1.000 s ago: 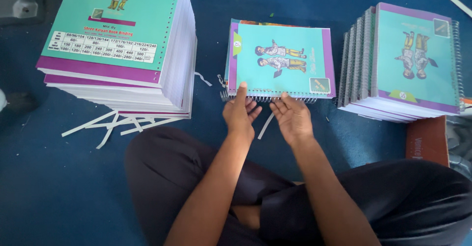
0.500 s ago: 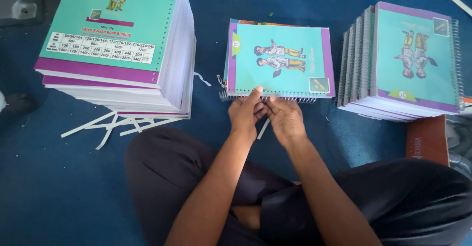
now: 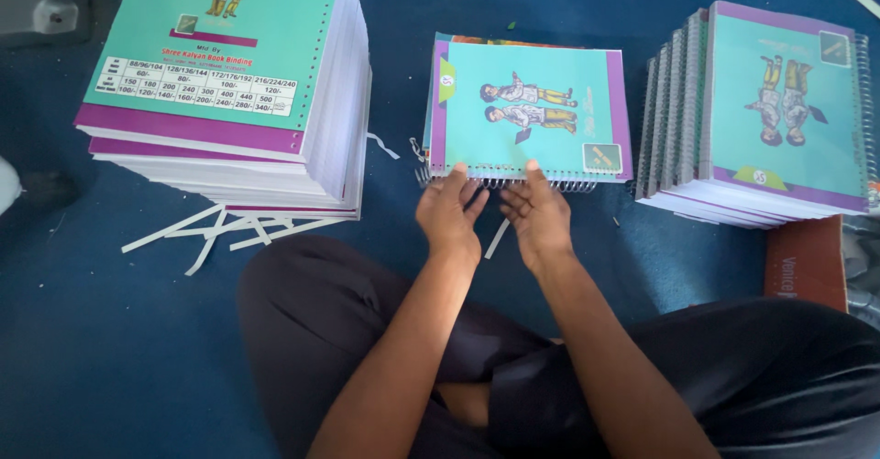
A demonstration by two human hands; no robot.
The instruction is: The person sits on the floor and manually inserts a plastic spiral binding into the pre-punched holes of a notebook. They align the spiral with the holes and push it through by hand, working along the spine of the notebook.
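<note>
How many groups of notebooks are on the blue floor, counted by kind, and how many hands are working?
Tall stack of unbound notebooks, far left: 1
Small pile with wire spiral, the middle notebooks: 1
Row of bound notebooks, far right: 1
Hands at the spiral edge, left hand and right hand: 2
Total: 3 groups of notebooks, 2 hands

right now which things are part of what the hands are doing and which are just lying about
In use:
left hand
right hand
teal and purple notebook
metal spiral wire along its near edge

Lying about:
tall stack of unbound teal-covered books
pile of bound spiral notebooks
white paper strips
brown box
blue floor
</note>
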